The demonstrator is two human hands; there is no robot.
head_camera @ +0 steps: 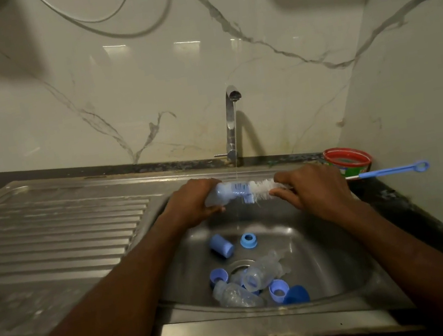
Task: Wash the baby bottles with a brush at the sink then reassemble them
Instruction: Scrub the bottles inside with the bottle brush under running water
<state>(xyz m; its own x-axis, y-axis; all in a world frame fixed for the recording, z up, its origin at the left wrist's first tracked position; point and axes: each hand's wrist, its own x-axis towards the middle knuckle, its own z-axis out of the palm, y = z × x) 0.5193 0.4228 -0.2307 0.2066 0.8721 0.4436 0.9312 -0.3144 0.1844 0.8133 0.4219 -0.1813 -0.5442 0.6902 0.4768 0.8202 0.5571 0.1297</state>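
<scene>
The back and right side are closed off by a glossy white marble-patterned wall [143,87] veined in grey, on which soft patches of light are reflected. A thin cable [104,19] is draped across it. A dark speckled table [393,198] is seen below; dim light prevails.

The left hand [191,203] covers the base end of the bottle [224,192], and the right hand [309,187] hides the middle of the brush [261,187] shaft, so only bristles and the blue handle end show. Whether the bristles reach inside the bottle neck is too blurred to tell. In the sink [329,252], the clear bottles [247,284] overlap and partly cover the drain; their count is unclear. Both forearms run off the bottom edge. The label on the red-rimmed tub [348,163] is unreadable.
</scene>
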